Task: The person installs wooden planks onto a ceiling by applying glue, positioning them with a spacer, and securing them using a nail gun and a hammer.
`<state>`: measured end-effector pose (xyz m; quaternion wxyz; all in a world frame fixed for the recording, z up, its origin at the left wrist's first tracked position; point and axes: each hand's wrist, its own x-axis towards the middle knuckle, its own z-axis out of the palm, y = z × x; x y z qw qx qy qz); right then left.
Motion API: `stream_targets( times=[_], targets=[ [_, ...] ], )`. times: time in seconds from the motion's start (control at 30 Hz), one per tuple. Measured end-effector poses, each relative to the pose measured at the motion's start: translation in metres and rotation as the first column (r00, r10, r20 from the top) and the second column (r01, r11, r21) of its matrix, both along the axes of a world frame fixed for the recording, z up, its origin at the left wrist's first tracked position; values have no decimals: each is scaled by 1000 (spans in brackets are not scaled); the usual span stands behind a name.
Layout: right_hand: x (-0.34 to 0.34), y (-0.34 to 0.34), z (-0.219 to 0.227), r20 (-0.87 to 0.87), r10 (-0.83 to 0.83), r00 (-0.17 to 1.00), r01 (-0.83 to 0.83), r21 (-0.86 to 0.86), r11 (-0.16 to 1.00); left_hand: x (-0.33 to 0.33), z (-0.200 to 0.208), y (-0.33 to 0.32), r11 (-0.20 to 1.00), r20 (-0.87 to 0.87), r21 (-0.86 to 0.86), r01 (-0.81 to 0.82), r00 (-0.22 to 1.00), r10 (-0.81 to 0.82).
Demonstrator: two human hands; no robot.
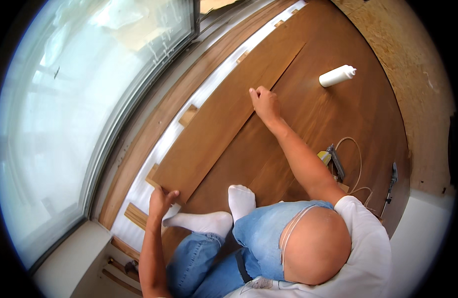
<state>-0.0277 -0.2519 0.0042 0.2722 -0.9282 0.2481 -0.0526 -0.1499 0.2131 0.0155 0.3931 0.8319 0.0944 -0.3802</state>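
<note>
Nearby, wht btl (334, 77) R of plank (229, 111).

Rm under reno, part-laid wood flr (363, 119), bare OSB sheet (412, 84), lg glass window (65, 114)

Long, flat brown plank (209, 126) of wood, with smooth, low-sheen face and fine grain. Brown plank floor (363, 119) likewise of wood, satin, with soft reflections and streaked grain. Silvery-white underlay strip (130, 236), sheet-like and faintly shiny. Small, pale tan rectangular blocks (188, 115) of bare, matt wood. Large, pale window pane (75, 109) of glossy glass, with whitish streaks. White cylindrical bottle (334, 76) of smooth plastic. Tan upright panel (383, 44) of pressed wood flakes, rough-looking and mottled. Faded blue jeans (263, 223) of matt denim; white socks (241, 199) of soft knitted cloth.
</note>
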Motion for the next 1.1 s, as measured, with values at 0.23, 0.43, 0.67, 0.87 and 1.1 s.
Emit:
stream_targets(
  times=[0.23, 0.43, 0.67, 0.87, 1.1],
  targets=[
    [46, 30, 26, 199, 243, 950, -227, -97, 969, 18, 2, -9, 978, -95, 175, 117, 990, -101],
    [84, 55, -9, 405, 506, 762, -399, -322, 859, 1, -6, -5, 986, -40, 138, 95, 995, -91],
    [51, 10, -82, 213, 607, 766, -445, -507, 739, -8, -7, -10, 887, 9, 352, 299, 946, -323],
    [38, 14, -85, 125, 677, 726, -475, -620, 625, -60, 18, 112, 873, 196, 474, 117, 952, -234],
    [-18, -43, -83, -8, 673, 739, -560, -561, 609, -216, 71, 346, 754, -161, 618, 222, 975, -155]
  ],
)
